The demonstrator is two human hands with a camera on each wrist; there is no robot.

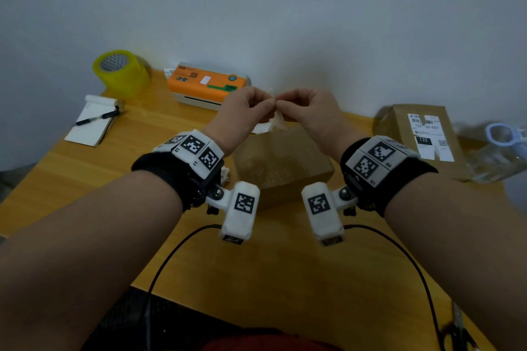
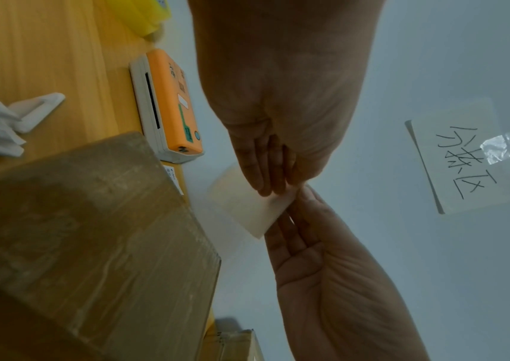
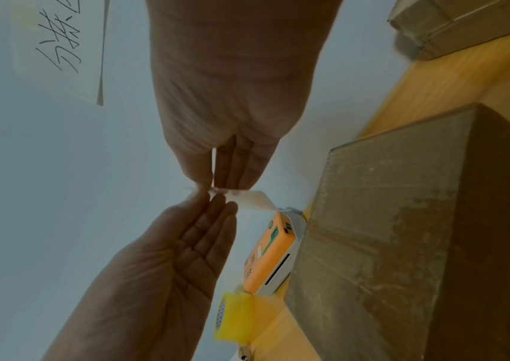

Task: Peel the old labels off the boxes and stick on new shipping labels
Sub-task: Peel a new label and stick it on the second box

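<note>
From my head view, my left hand and right hand meet above the box on the bench, both pinching a label whose shape is hidden there. My left wrist view shows it as a pale sheet nipped at one corner. My right wrist view shows it curling toward the printer.

Both forearms were bare. Each wrist wore a black band carrying white blocks printed with black square codes, a screw-jointed white camera pod, and a thin black cable
</note>
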